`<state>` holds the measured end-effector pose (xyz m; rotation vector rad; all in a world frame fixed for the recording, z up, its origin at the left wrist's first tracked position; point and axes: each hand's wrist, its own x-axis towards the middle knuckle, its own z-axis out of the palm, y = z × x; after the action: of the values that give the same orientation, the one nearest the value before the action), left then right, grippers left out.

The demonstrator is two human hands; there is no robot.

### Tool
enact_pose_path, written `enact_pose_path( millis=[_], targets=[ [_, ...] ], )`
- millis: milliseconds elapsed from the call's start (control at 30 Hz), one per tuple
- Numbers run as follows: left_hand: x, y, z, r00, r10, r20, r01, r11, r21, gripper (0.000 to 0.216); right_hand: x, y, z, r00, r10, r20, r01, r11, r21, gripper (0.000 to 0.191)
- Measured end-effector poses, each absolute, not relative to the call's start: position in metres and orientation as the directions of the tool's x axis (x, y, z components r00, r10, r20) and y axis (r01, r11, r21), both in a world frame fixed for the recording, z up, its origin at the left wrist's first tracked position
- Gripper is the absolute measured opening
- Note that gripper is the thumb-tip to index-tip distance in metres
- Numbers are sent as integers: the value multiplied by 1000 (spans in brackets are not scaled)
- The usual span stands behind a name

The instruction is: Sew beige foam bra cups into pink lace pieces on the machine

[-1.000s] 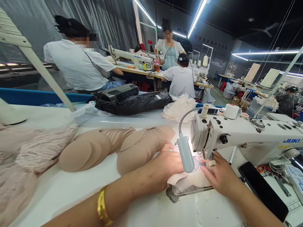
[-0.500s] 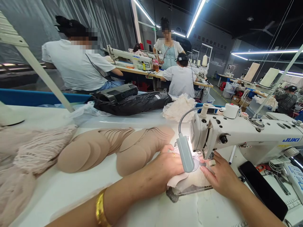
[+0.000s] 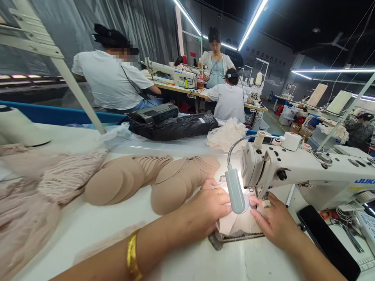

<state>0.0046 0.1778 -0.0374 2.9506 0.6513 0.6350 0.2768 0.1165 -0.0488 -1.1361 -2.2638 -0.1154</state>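
A pale pink fabric piece lies on the bed of a white sewing machine, under its needle area. From the left, my left hand is closed on the fabric, its fingertips partly hidden behind the grey lamp. My right hand has its thumb and fingers at the fabric's right edge, close beside the presser foot. The lamp blocks part of the stitching spot. Two fanned rows of beige oval pads lie on the table left of my left hand.
Sheer pink lace fabric is heaped at the far left. A black phone, scissors and a white pen lie right of my right hand. Cream lace and a black plastic bag lie behind. Several people work beyond.
The camera view has turned slightly left, so the scene sits further right. Between my hands the fabric has shifted a little, its front corner now lying flatter. Both hands stay at the machine.
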Motion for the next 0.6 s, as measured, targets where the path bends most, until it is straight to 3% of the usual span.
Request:
enact_pose_path(
  millis=[200, 367, 467, 600],
  targets=[
    [6, 169, -55, 809, 322, 492, 328, -941, 77, 17, 278, 112, -44, -520, 690, 503, 710, 677, -195, 20],
    [12, 149, -52, 803, 273, 530, 299, -953, 38, 20, 272, 105, -41, -643, 673, 365, 612, 738, -283, 19],
    [13, 140, -49, 802, 270, 533, 300, -954, 33, 21, 269, 103, -42, -658, 694, 292, 630, 720, -290, 20],
    [14, 139, -56, 790, 288, 541, 329, -944, 21, 19, 268, 103, -44, -634, 709, 309, 656, 705, -269, 20]
  ],
)
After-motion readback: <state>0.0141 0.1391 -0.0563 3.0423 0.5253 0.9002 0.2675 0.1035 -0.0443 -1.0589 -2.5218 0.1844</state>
